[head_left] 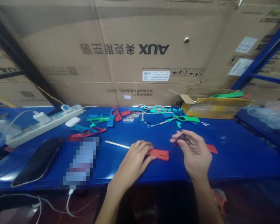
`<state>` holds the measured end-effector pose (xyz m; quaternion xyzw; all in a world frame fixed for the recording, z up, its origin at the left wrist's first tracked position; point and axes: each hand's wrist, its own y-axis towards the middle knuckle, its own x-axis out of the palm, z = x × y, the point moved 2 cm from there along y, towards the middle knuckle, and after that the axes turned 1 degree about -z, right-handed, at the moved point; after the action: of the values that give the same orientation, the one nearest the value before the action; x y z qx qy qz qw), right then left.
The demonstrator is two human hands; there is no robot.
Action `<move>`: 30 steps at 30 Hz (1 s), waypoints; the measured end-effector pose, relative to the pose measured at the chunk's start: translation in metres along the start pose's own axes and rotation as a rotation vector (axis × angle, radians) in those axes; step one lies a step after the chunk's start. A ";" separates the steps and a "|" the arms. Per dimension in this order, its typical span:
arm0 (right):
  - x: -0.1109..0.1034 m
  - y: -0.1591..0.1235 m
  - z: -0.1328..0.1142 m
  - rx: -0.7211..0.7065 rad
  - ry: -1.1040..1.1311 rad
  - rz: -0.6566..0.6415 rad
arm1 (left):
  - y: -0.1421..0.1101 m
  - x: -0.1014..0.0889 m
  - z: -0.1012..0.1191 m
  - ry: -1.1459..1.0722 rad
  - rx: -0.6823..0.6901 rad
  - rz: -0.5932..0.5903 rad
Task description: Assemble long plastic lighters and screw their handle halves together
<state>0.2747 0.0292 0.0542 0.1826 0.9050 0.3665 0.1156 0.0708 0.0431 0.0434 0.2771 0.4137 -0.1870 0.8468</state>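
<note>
Left hand (140,155) gripping slotted orange-red casing (160,154), silvery rod (117,144), right hand (197,154) holding dark screwdriver (182,137)

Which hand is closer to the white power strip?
Left: the left hand, on the orange handle, is in front and right of the power strip; the right hand, gripping a thin-shafted tool, is farther right.

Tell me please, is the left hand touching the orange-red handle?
Touching: the head view shows the left hand closed over one end of the orange-red handle.
</note>
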 end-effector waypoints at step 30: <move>-0.009 0.013 -0.009 -0.016 -0.145 -0.277 | -0.002 -0.001 0.001 0.000 0.012 0.039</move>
<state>0.2825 0.0282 0.0703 0.0813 0.9078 0.3401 0.2315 0.0699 0.0415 0.0440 0.2903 0.4068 -0.1731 0.8487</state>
